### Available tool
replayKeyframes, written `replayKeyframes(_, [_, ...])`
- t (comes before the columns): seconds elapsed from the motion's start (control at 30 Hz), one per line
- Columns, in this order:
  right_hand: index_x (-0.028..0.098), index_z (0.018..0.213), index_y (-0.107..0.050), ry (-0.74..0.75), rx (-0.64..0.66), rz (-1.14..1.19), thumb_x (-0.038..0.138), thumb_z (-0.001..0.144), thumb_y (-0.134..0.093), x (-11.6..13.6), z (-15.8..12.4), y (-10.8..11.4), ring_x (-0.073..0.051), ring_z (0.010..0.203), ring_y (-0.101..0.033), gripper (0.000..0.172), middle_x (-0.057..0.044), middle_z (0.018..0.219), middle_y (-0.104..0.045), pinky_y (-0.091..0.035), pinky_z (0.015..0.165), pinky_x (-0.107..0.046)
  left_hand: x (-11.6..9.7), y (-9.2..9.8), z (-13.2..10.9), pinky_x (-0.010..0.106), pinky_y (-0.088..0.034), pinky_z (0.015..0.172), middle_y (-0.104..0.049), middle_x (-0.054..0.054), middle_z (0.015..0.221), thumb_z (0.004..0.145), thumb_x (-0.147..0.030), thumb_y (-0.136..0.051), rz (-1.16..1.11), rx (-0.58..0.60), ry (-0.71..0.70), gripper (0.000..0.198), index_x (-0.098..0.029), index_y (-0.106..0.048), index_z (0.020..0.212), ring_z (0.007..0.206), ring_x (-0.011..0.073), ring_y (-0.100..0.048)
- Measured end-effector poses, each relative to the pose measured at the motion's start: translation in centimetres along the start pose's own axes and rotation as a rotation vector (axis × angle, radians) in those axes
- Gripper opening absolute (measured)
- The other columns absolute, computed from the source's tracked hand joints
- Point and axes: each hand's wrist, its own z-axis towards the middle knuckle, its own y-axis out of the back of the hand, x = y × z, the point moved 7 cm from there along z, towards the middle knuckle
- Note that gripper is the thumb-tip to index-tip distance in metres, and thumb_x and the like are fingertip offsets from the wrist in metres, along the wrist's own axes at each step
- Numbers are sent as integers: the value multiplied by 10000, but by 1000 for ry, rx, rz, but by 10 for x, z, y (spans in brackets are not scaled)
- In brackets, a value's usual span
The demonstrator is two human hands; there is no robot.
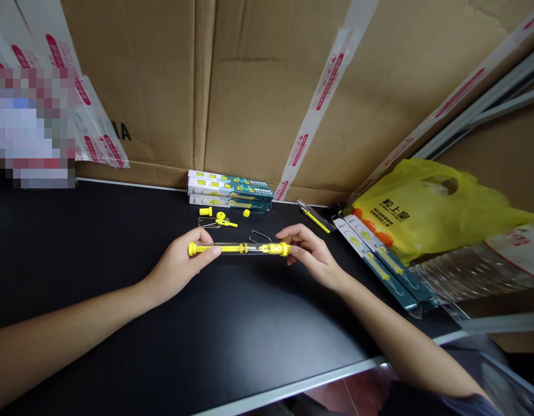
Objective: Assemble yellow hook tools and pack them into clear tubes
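Observation:
A clear tube with yellow parts inside and yellow end caps [249, 248] lies level between my hands, above the black table. My left hand [178, 263] is closed round its left end, thumb along the near side. The fingers of my right hand [312, 257] pinch the yellow cap at the right end. Just beyond the tube are a yellow cap [205, 212], a small yellow ring [221, 215], a small yellow piece [246, 213], a yellow rod piece [227, 223] and a bent metal hook [260, 235].
Stacked boxes [230, 190] stand against the cardboard wall. At the right are a clear tube with a yellow rod [314, 218], two more boxes [379, 263], a yellow plastic bag [423, 202] and a large clear bottle [462, 271]. The table's metal edge [293, 390] runs along the front.

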Motion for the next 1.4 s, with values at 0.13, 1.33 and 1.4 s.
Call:
replayKeyframes(0.13, [207,1094,-537,-7,17,-9,252,912,-516,0,1,-1,-111,689,-511,189,-9,831,-529,-484,569,-212,0,0,1,216,-313,513,-397,-79,592,843,-388,-568,9,-2,-7,235,-196,-457,763,522,80,-376])
replayKeyframes(1.33, [203,1057,-552,23,10,-115,323,910,-533,-1,1,-4,-130,737,-515,191,-46,938,-526,-477,596,-243,-2,-1,1,211,-318,500,-397,-77,575,843,-387,-564,5,8,8,241,-195,-452,750,506,82,-383])
replayKeyframes(1.4, [202,1061,-551,30,-1,-112,318,910,-536,-1,1,-4,-134,756,-523,191,-48,942,-534,-478,600,-242,-2,-2,1,211,-321,502,-397,-77,577,845,-384,-562,3,12,11,240,-195,-450,751,508,81,-382])
